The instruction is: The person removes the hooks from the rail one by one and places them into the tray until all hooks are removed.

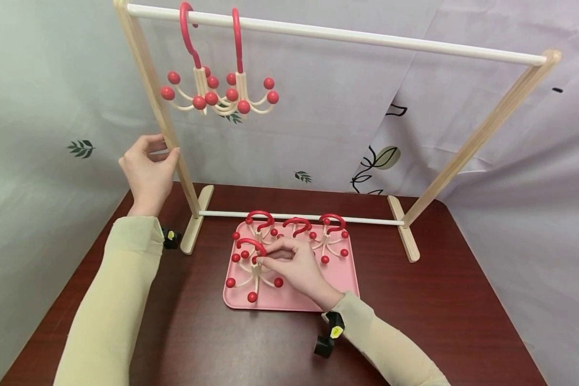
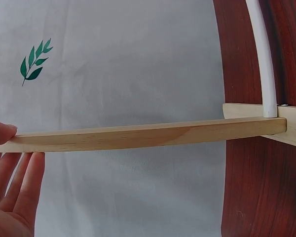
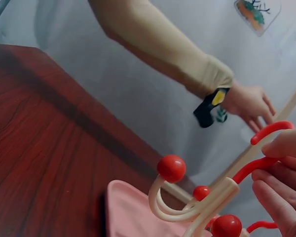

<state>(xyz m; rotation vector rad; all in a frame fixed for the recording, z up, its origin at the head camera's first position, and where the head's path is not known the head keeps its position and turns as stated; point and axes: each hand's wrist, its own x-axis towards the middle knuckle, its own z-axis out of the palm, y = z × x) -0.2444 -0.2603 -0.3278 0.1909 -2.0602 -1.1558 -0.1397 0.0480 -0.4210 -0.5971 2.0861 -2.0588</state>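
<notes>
My left hand (image 1: 149, 174) pinches the left wooden post (image 2: 138, 138) of a hanging rack, thumb on one side and fingers on the other. With thumb and fingers my right hand (image 1: 296, 265) holds the red hook (image 3: 251, 170) of a multi-arm hanger (image 1: 257, 272), which has curved cream arms tipped with red balls. That hanger is over the left side of a pink tray (image 1: 338, 284). Behind it on the tray are more such hangers, including one at the right (image 1: 326, 240); my right hand partly hides them. Two like hangers (image 1: 200, 80) hang from the rack's white top rail (image 1: 342, 35), near its left end.
A dark wood table (image 1: 444, 300) carries the rack and tray. The rack's lower rail (image 1: 376, 220) runs just behind the tray, between the left foot (image 1: 193, 236) and right foot (image 1: 407, 241). The right post (image 1: 482, 134) rises at the right. A patterned cloth (image 1: 318, 118) hangs behind.
</notes>
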